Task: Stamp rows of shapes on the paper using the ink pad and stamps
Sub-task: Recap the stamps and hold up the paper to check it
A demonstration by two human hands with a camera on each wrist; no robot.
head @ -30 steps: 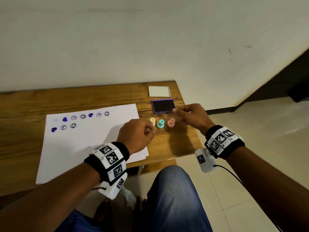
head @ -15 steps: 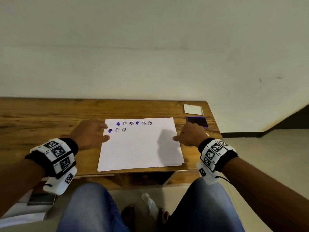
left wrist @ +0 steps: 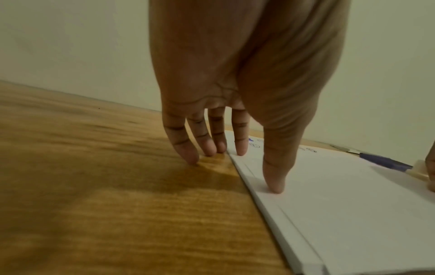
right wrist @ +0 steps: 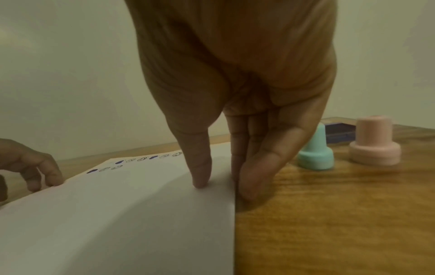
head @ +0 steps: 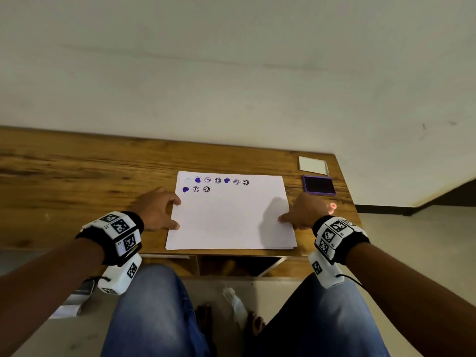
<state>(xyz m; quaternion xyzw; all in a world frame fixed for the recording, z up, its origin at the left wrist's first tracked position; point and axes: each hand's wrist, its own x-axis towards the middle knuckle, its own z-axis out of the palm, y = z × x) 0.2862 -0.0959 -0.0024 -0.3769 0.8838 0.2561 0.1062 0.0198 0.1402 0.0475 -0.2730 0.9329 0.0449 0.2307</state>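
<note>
- The white sheet of paper [head: 231, 217], with two rows of purple and black stamped shapes [head: 217, 180] near its top edge, is lying at the centre of the head view on the wooden table [head: 90, 176].
- The left hand [head: 157, 210] is resting on the paper's left edge with its fingers [left wrist: 273, 176] spread and straight, holding nothing.
- The right hand [head: 304, 212] is pressing the right edge, fingers extended and gripping nothing.
- The purple ink pad [head: 319, 185] is sitting at upper right, and the teal stamp [right wrist: 315, 156] and pink stamp [right wrist: 374, 143] are standing just right of the right hand.

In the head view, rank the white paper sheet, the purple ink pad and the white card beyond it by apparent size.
1. White paper sheet, by far the largest.
2. Purple rectangular ink pad.
3. White card at the table's far corner: only slightly smaller than the pad, and lying farther from the camera, so this ranking is unsure.
</note>
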